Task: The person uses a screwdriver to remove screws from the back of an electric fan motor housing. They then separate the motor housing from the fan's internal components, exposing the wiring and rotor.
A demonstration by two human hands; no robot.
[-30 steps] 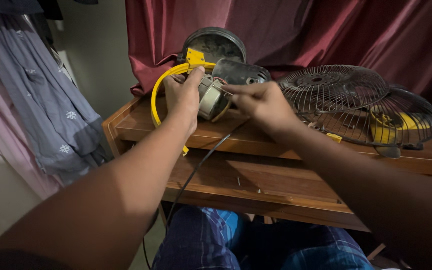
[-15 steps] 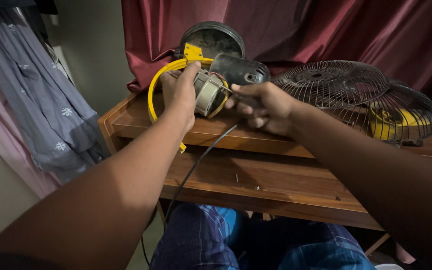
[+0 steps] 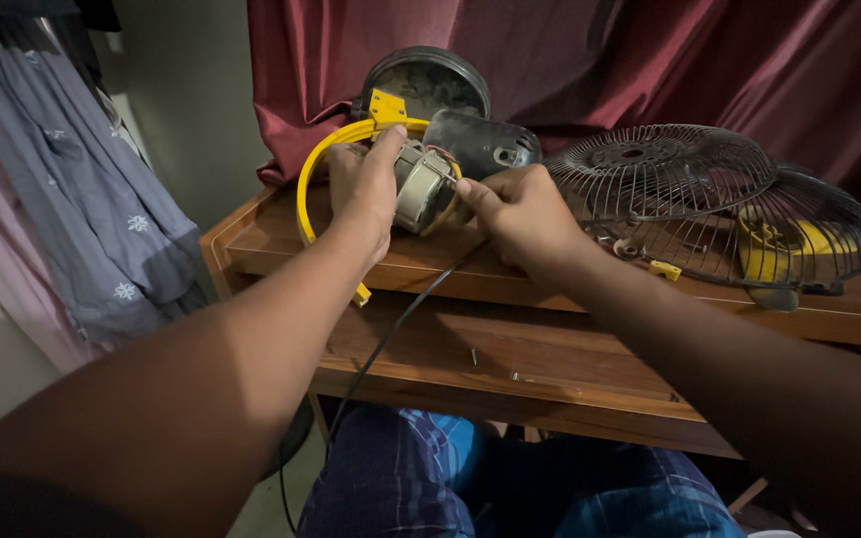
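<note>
My left fingers (image 3: 351,164) were wrapped around the bare fan motor (image 3: 419,187), thumb laid over its top edge, so that the left hand (image 3: 363,189) had it gripped from the side. The right hand (image 3: 515,209) sat just beside the motor on the other side, its fingers curled tight with the tips pressed against the motor's face; I could not tell whether they pinched anything small between them. The motor hung within a curved yellow bracket (image 3: 316,174) that arched over and down its left side, above the back edge of the wooden table (image 3: 570,344). Touching the motor's rear was the dark plastic motor housing (image 3: 485,144), and behind that stood a round black base (image 3: 426,80) against the maroon curtain (image 3: 650,60). A black power cord (image 3: 401,324) ran from under the motor down across the table's front and out of view between my knees. To the right, well apart from my hands, two wire fan guards (image 3: 665,174) lay overlapping on the table, with a yellow fan blade (image 3: 784,249) showing through the nearer one. A small screw (image 3: 472,356) lay on the lower shelf board. Grey patterned clothing (image 3: 102,199) hung at the left.
</note>
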